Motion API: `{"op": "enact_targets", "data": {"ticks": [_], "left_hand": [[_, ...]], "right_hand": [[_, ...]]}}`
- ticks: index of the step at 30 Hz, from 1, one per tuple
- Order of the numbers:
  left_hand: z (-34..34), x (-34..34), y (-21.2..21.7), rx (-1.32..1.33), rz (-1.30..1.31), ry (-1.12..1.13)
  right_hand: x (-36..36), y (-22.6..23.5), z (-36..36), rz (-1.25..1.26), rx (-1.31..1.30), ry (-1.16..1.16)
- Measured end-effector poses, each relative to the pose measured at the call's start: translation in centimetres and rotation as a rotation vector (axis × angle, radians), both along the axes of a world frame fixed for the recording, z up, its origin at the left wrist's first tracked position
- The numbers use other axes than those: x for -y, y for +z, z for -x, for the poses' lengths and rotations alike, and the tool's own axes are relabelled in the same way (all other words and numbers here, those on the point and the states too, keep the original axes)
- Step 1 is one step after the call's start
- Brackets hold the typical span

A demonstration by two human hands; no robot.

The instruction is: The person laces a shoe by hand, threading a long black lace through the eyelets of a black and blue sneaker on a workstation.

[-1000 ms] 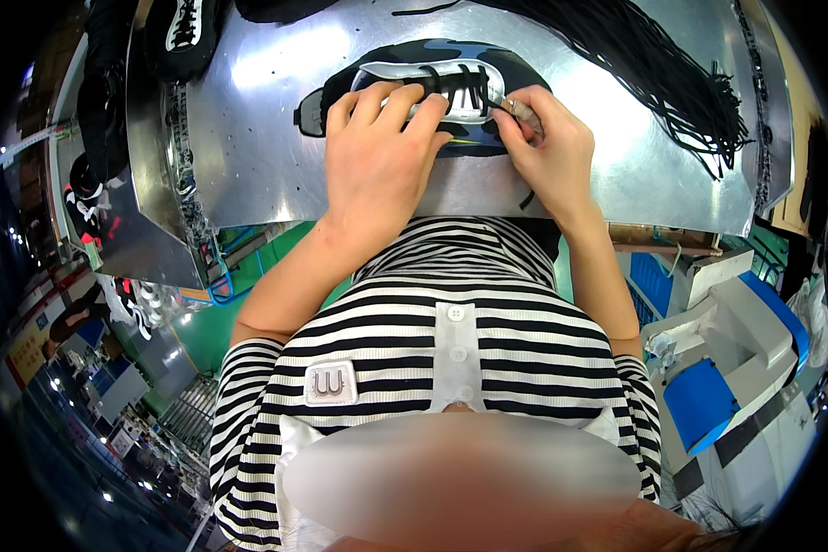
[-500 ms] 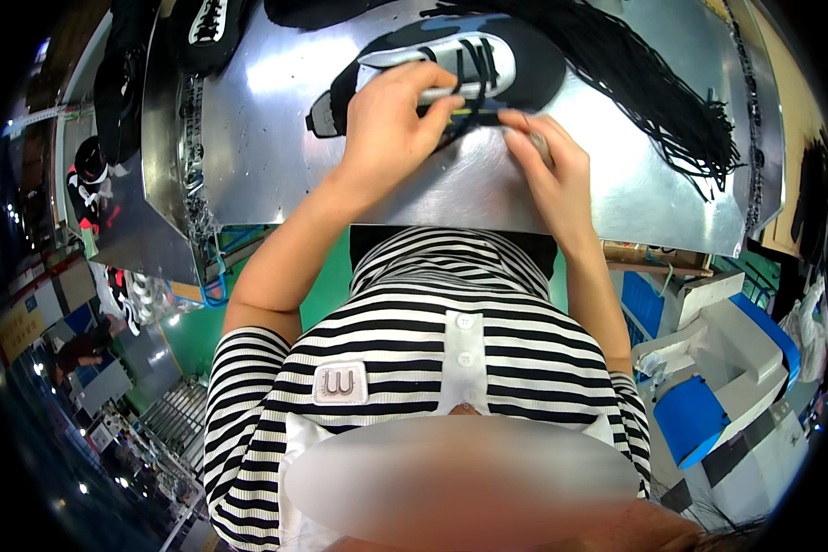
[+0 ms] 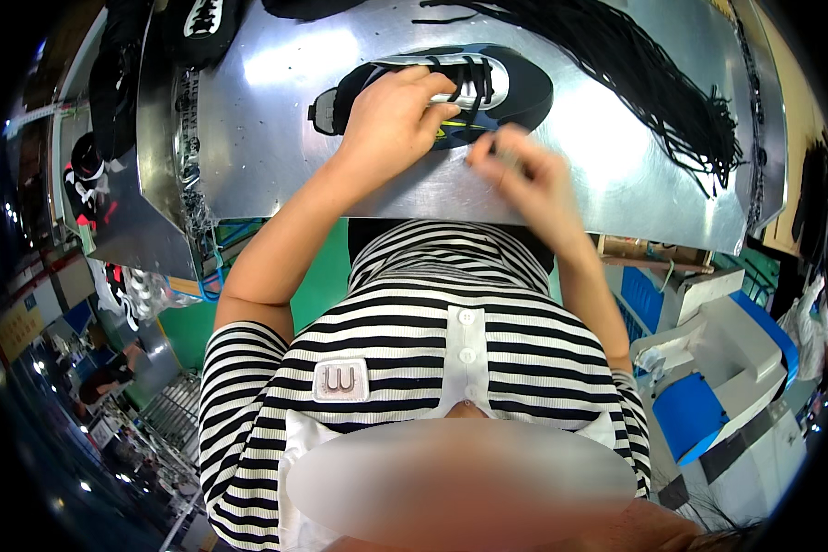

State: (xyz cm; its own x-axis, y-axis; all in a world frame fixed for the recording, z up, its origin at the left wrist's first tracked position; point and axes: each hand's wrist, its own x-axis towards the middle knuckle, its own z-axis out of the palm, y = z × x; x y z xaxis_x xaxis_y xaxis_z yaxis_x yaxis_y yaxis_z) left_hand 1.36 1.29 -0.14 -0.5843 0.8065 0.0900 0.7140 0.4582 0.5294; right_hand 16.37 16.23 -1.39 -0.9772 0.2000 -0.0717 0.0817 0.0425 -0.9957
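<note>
A black and white sneaker (image 3: 515, 81) with black laces lies on its side on a shiny metal table (image 3: 276, 129). My left hand (image 3: 391, 120) rests on the shoe's side and holds it down. My right hand (image 3: 524, 175) is blurred, just in front of the shoe near the table's near edge, with its fingers pinched together; whether they hold a lace end cannot be made out.
A large bundle of loose black laces (image 3: 653, 74) lies on the table at the right. More black shoes (image 3: 202, 18) sit at the far left corner. A blue and white machine (image 3: 718, 368) stands at my right, below the table.
My right hand has pulled back from the shoe toward me. My left hand has stayed on the shoe, which has turned so that more of its length shows.
</note>
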Motion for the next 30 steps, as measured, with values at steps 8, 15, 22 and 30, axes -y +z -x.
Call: {"op": "enact_targets", "data": {"ticks": [8,15,22,30], "left_hand": [[0.7,-0.3,-0.7,0.208,-0.147,-0.013],[0.1,-0.7,-0.1,0.293,-0.078,0.071],[0.1,-1.2,-0.8,0.324,-0.044,0.127],[0.0,-1.2,-1.1,0.298,-0.046,0.151]], "right_hand": [[-0.9,-2.5,5.7,-0.07,-0.291,-0.387],[-0.4,-3.3,6.1,-0.288,-0.387,-0.423],[-0.9,-3.5,5.6,-0.366,-0.42,-0.412],[-0.2,-0.3,0.6,-0.191,0.06,-0.304]]}}
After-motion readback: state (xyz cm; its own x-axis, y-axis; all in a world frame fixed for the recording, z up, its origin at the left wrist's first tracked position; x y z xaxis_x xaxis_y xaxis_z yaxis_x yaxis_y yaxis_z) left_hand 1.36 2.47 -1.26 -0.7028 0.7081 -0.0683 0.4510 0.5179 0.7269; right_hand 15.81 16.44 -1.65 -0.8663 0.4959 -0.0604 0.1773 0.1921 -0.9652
